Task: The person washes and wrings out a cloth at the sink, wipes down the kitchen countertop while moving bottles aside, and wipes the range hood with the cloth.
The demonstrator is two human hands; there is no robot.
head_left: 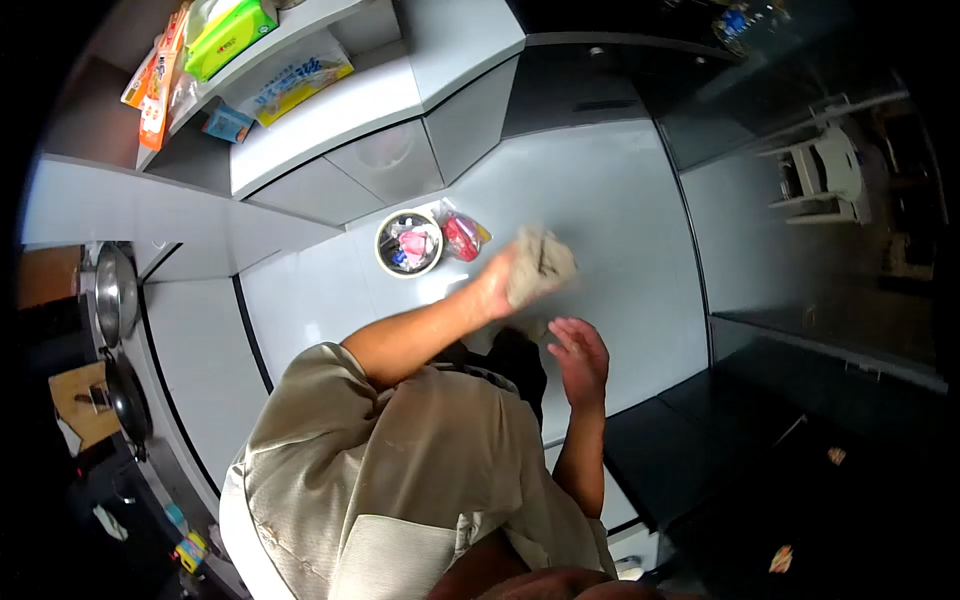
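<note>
My left hand [492, 284] is closed on a beige-grey cloth [541, 266], which is bunched up with darker creases and slightly blurred. To the right of the cloth and a little below it, my right hand [582, 358] is raised with its fingers apart and nothing in it. Both hands are in front of my body, above the light grey floor [620, 230]. The cloth hides part of my left fingers.
A round bin [381, 245] with litter stands on the floor beside a plastic bag [462, 237] with red contents. White cabinets [385, 160] and shelves with packages are at the upper left. Pans [117, 293] lie at the far left, and a dark counter [740, 480] is at the lower right.
</note>
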